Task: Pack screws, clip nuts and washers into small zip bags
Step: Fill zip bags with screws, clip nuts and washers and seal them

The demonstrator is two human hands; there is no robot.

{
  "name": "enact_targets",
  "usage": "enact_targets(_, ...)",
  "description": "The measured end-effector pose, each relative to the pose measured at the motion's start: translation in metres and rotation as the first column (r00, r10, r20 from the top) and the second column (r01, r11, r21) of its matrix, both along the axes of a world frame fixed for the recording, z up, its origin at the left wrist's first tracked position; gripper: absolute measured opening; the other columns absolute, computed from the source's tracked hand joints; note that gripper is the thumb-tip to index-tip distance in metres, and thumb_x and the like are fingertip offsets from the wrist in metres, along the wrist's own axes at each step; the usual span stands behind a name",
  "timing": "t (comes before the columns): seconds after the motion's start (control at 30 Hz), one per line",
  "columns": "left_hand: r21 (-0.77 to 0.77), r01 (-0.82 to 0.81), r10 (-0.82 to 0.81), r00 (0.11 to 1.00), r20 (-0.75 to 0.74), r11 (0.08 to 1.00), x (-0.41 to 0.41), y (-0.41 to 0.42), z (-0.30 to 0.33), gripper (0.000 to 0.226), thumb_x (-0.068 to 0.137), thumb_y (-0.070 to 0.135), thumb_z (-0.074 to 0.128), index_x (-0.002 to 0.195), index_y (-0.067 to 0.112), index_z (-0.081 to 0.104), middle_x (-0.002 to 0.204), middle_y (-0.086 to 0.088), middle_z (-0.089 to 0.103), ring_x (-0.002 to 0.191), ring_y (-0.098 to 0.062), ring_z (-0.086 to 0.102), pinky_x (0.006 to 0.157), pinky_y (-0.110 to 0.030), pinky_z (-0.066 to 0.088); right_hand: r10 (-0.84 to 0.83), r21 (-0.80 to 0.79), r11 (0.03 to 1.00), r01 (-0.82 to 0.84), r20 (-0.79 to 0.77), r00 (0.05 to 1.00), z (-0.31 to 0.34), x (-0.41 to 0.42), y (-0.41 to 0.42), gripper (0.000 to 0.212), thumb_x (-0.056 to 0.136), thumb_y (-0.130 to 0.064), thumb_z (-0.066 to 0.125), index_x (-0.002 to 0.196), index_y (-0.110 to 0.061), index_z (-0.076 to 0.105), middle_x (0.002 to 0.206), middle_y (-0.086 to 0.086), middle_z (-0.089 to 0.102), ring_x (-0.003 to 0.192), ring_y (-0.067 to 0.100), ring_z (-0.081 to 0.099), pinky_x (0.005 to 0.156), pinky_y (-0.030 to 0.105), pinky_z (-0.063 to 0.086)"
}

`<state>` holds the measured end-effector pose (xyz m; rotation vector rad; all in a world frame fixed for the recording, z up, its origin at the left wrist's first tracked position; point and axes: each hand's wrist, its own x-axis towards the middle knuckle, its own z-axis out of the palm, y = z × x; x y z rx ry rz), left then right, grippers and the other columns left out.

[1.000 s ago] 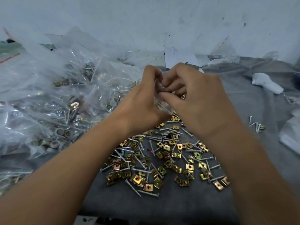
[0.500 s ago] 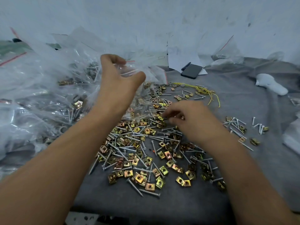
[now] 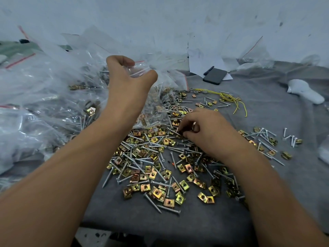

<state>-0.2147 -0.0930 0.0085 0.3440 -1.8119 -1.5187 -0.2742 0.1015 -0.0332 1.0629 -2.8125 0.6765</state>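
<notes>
My left hand (image 3: 127,81) holds a small clear zip bag (image 3: 138,69) with a red strip, raised above the heap of filled bags. My right hand (image 3: 204,129) is down on the pile of loose parts, fingers curled and pinching at gold clip nuts (image 3: 183,130) there. Gold clip nuts (image 3: 156,192) and silver screws (image 3: 153,203) lie scattered over the grey cloth between my forearms. Grey washers (image 3: 170,100) lie near the back of the pile.
A big heap of filled clear bags (image 3: 44,104) covers the left side. A black phone (image 3: 215,76) and a pen lie on paper at the back. Yellow wire (image 3: 229,98), a white object (image 3: 304,91) and more screws (image 3: 265,138) are at the right.
My hands were together at the bag a second ago. The left hand has since lifted the bag up and left, and the right hand has dropped onto the parts pile.
</notes>
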Motion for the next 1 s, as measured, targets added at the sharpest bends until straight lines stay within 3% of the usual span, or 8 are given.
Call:
enact_targets(0.07,-0.011,-0.008,0.008,1.0,0.005,1.0,0.0,0.0,0.0,0.051,0.082,0.022,0.074,0.122,0.022,0.042,0.111,-0.004,0.055,0.068,-0.003,0.055,0.069,-0.03,0.055,0.007,-0.001,1.0,-0.007,-0.007,1.0,-0.001,-0.001,0.001,0.018,0.09,-0.022,0.078,0.098,-0.039,0.077,0.095,-0.016,0.057,0.082,0.002,0.049,0.065,0.011,0.032)
enact_targets(0.17,-0.023,-0.012,0.013,0.999,0.034,1.0,0.001,-0.001,0.001,0.052,0.082,0.024,0.074,0.123,0.022,0.042,0.122,-0.013,0.06,0.078,-0.009,0.058,0.08,-0.042,0.061,-0.019,-0.111,0.994,0.024,0.046,0.999,-0.003,-0.004,0.007,0.015,0.089,-0.024,0.08,0.096,-0.037,0.078,0.091,-0.019,0.065,0.082,0.0,0.058,0.065,0.008,0.035)
enact_targets(0.37,-0.024,0.001,0.0,0.998,0.057,1.0,0.005,0.002,0.005,0.05,0.083,0.025,0.073,0.121,0.023,0.041,0.127,-0.024,0.062,0.085,-0.015,0.062,0.09,-0.053,0.057,0.006,-0.37,0.928,0.05,0.147,0.989,-0.002,-0.007,0.016,0.013,0.093,-0.026,0.077,0.102,-0.035,0.076,0.093,-0.014,0.072,0.092,0.004,0.068,0.084,0.028,0.056)
enact_targets(0.43,-0.023,-0.003,0.005,0.997,0.077,1.0,0.006,0.004,0.006,0.051,0.08,0.028,0.073,0.121,0.023,0.041,0.127,-0.023,0.063,0.091,-0.02,0.064,0.094,-0.053,0.056,0.04,-0.333,0.943,0.008,0.137,0.99,-0.003,-0.005,0.013,0.015,0.093,-0.024,0.076,0.103,-0.035,0.075,0.093,-0.014,0.07,0.09,0.0,0.067,0.083,0.025,0.055)
enact_targets(0.57,-0.028,-0.002,0.005,0.996,0.092,1.0,0.008,0.007,0.008,0.053,0.079,0.029,0.073,0.123,0.022,0.042,0.128,-0.024,0.063,0.109,-0.038,0.067,0.098,-0.056,0.056,0.042,-0.157,0.987,-0.042,0.001,0.999,-0.006,0.0,0.003,0.018,0.092,-0.024,0.077,0.106,-0.036,0.076,0.079,-0.028,0.058,0.077,-0.012,0.057,0.066,0.0,0.037)
enact_targets(0.77,-0.027,0.034,-0.032,0.995,0.094,0.999,0.011,0.007,0.009,0.052,0.08,0.03,0.071,0.123,0.024,0.041,0.127,-0.025,0.064,0.09,-0.018,0.06,0.083,-0.041,0.054,0.088,-0.091,0.992,-0.091,-0.034,0.996,-0.002,0.0,-0.001,0.02,0.091,-0.019,0.079,0.106,-0.032,0.078,0.106,-0.013,0.073,0.098,0.006,0.064,0.09,0.027,0.052)
enact_targets(0.93,-0.023,0.023,-0.02,0.993,0.117,0.999,0.012,0.009,0.01,0.054,0.079,0.033,0.071,0.123,0.024,0.042,0.129,-0.022,0.063,0.108,-0.032,0.067,0.098,-0.052,0.056,0.062,-0.083,0.994,-0.065,-0.041,0.997,-0.004,-0.001,-0.005,0.021,0.09,-0.021,0.079,0.105,-0.035,0.079,0.091,-0.021,0.065,0.079,-0.004,0.053,0.069,0.003,0.036)
enact_targets(1.0,-0.027,0.023,-0.019,0.993,0.119,0.999,0.012,0.009,0.011,0.054,0.079,0.033,0.071,0.123,0.023,0.042,0.131,-0.022,0.062,0.117,-0.035,0.065,0.101,-0.056,0.054,0.064,-0.085,0.994,-0.067,-0.036,0.997,-0.005,0.0,-0.008,0.021,0.09,-0.02,0.079,0.105,-0.035,0.078,0.093,-0.018,0.066,0.084,-0.001,0.055,0.072,0.011,0.04)
